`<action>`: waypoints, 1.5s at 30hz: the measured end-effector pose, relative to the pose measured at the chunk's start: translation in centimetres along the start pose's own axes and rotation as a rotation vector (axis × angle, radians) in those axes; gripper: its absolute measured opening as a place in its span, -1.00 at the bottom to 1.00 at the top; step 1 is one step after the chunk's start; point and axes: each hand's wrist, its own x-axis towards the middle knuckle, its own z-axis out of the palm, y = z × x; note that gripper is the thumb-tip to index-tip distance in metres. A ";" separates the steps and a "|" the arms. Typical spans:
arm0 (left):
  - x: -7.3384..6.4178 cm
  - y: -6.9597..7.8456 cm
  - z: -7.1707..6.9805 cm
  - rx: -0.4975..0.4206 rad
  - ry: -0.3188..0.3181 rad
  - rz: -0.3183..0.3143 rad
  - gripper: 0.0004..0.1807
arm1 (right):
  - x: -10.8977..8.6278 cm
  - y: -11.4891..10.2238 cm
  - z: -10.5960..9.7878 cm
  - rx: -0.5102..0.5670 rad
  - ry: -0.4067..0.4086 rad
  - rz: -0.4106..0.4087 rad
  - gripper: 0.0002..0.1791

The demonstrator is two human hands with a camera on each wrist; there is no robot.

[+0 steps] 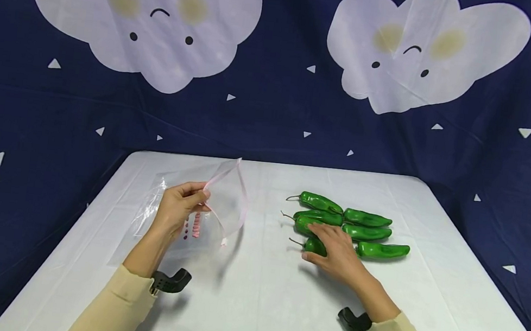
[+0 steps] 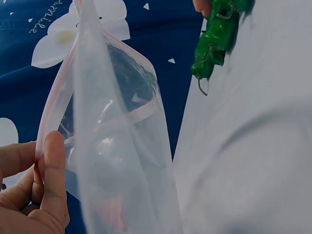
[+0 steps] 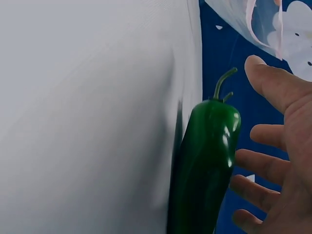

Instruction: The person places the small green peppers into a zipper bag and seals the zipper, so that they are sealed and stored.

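My left hand point(image 1: 181, 208) pinches the pink-edged rim of a clear zip bag point(image 2: 141, 185) between thumb and fingers. The bag's mouth gapes toward the right, and red-pink printed marks point(image 1: 197, 225) show on its side. On the right of the table lie several green peppers point(image 1: 374, 250) in two columns, stems mostly to the left. Over the left column's nearest pepper point(image 3: 209, 161) is my right hand point(image 1: 338, 250), fingers spread and thumb apart. It hides part of that pepper in the head view. In the right wrist view, the fingertips point(image 3: 243, 180) come right up to the pepper's side.
A white-covered table point(image 1: 259, 307) carries everything, with its far edge just beyond the bag and peppers. Behind it hangs a dark blue cloth point(image 1: 270, 128) with clouds and small triangles. Each wrist wears a black camera band point(image 1: 171, 280).
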 end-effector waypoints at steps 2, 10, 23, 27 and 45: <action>0.0 0.1 -0.1 0.003 0.003 0.007 -0.61 | -0.3 0.2 -0.2 0.000 0.002 0.011 -0.23; 0.0 0.4 -0.3 -0.006 0.016 0.013 -0.61 | -1.2 1.4 -0.6 0.050 -0.021 0.079 -0.27; 0.0 0.7 -0.5 -0.009 0.013 0.017 -0.59 | -2.9 3.1 -1.2 0.093 -0.070 0.172 -0.31; 0.0 0.8 -0.5 -0.015 0.014 0.023 -0.59 | -3.3 3.4 -1.3 0.095 -0.056 0.173 -0.36; -0.2 1.4 -0.5 -0.031 0.019 0.030 -0.59 | -4.3 4.6 -1.2 0.108 -0.015 0.168 -0.41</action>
